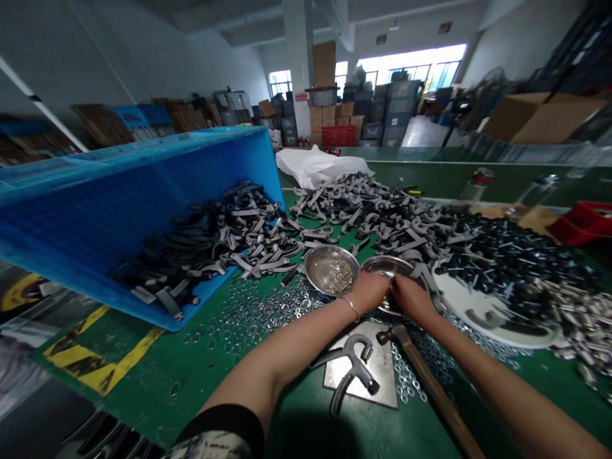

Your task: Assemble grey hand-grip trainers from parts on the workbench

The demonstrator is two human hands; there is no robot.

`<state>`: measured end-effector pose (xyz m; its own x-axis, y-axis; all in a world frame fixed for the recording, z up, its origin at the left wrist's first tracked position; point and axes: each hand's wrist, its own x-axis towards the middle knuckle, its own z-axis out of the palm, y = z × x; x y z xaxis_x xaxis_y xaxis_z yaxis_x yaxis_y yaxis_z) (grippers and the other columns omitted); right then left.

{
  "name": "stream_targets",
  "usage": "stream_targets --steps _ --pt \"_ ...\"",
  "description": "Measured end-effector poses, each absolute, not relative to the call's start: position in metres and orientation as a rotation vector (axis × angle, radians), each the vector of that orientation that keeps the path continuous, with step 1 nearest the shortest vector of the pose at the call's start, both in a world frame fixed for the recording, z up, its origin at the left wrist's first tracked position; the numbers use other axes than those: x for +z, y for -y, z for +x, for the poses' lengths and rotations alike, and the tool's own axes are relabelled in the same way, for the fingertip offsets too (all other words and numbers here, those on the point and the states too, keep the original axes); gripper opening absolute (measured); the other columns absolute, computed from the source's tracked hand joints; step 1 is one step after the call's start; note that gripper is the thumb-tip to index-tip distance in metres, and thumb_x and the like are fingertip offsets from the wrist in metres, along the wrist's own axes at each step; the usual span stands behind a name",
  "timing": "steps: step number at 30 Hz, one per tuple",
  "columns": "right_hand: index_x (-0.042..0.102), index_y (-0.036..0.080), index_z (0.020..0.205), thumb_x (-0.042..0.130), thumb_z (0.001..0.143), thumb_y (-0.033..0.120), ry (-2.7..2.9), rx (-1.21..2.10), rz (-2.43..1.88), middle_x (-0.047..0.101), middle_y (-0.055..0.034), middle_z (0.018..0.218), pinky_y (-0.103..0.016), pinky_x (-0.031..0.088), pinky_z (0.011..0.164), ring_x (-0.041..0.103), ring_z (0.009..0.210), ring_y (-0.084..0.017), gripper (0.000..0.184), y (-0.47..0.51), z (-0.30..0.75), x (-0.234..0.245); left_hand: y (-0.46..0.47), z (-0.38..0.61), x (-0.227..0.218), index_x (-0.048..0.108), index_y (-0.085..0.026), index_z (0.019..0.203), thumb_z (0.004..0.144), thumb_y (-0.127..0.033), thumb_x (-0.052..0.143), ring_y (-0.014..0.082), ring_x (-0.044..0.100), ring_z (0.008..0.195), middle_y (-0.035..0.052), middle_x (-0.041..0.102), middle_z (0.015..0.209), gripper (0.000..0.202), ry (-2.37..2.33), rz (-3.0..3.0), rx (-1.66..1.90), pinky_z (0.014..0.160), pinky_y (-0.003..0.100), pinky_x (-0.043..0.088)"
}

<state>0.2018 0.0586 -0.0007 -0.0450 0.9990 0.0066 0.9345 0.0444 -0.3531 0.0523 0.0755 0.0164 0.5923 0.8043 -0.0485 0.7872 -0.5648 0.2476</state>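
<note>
My left hand, a thin bracelet at its wrist, reaches over the right-hand metal bowl. Beside it, almost touching, my right hand dips to the same bowl. Both sets of fingers are closed and point down; whatever they pinch is hidden. A second metal bowl with small metal pieces stands just left. Below my hands, a grey forked handle part with black grips lies on a flat metal plate. A hammer with a wooden handle rests to the plate's right.
A blue crate on its side spills grey handle parts at left. More grey parts are heaped behind the bowls. Loose metal rings cover the green table. Black-headed bolts, a white tray and metal barrels lie right.
</note>
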Motion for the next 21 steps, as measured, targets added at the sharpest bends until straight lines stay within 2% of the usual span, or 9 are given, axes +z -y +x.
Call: stream_targets --steps 2,5,8,11,14,17,21 --pt "0.058 0.011 0.108 0.044 0.096 0.025 1.953 0.389 -1.975 0.071 -0.0210 0.099 -0.036 0.047 0.076 0.068 0.093 -0.030 0.023 -0.060 0.203 0.005 -0.074 0.049 0.018 0.068 -0.013 0.106 0.097 -0.021 0.050 0.0281 0.068 0.105 0.0155 0.072 0.107 0.021 -1.348 2.572 0.223 0.094 0.043 0.051" --pt "0.055 0.011 0.111 0.037 0.098 0.029 1.816 0.468 -1.928 0.071 -0.0167 0.091 -0.036 0.049 0.074 0.068 0.083 -0.027 0.028 -0.057 0.209 0.016 -0.070 0.042 0.020 0.065 -0.016 0.111 0.098 -0.027 0.049 0.0279 0.069 0.103 0.0144 0.072 0.108 0.023 -1.377 2.529 0.368 0.090 0.040 0.052" --pt "0.057 0.016 0.106 0.041 0.094 0.035 1.792 0.639 -1.819 0.071 -0.0110 0.090 -0.033 0.052 0.071 0.069 0.077 -0.023 0.028 -0.038 0.212 0.026 -0.066 0.032 0.020 0.064 -0.018 0.111 0.098 -0.031 0.050 0.0277 0.068 0.103 0.0127 0.072 0.108 0.023 -1.385 2.466 0.486 0.089 0.038 0.051" --pt "0.059 0.019 0.103 0.047 0.090 0.038 1.847 0.849 -1.665 0.073 -0.0057 0.088 -0.031 0.055 0.070 0.071 0.074 -0.020 0.026 0.000 0.202 0.028 -0.062 0.023 0.022 0.066 -0.017 0.101 0.093 -0.026 0.055 0.0277 0.069 0.097 0.0118 0.074 0.099 0.016 -1.397 2.388 0.559 0.085 0.037 0.052" --pt "0.058 0.021 0.094 0.045 0.091 0.043 1.918 0.992 -1.561 0.072 -0.0021 0.078 -0.029 0.054 0.059 0.069 0.062 -0.018 0.025 0.039 0.185 0.021 -0.052 0.018 0.027 0.066 -0.016 0.096 0.093 -0.023 0.053 0.0245 0.069 0.092 0.0096 0.074 0.094 0.015 -1.394 2.306 0.654 0.081 0.033 0.051" --pt "0.056 0.022 0.085 0.044 0.094 0.044 2.004 1.029 -1.533 0.071 -0.0003 0.071 -0.027 0.048 0.051 0.063 0.050 -0.015 0.026 0.059 0.172 0.010 -0.029 0.009 0.029 0.064 -0.017 0.101 0.097 -0.025 0.048 0.0186 0.068 0.090 0.0059 0.073 0.097 0.018 -1.335 2.248 0.737 0.080 0.027 0.050" --pt "0.057 0.022 0.084 0.044 0.095 0.038 2.124 0.929 -1.573 0.072 -0.0012 0.074 -0.026 0.045 0.056 0.064 0.055 -0.015 0.024 0.059 0.169 0.000 0.018 -0.020 0.016 0.064 -0.017 0.091 0.093 -0.026 0.054 0.0158 0.064 0.086 0.0025 0.069 0.091 0.014 -1.219 2.056 0.839 0.079 0.025 0.048"
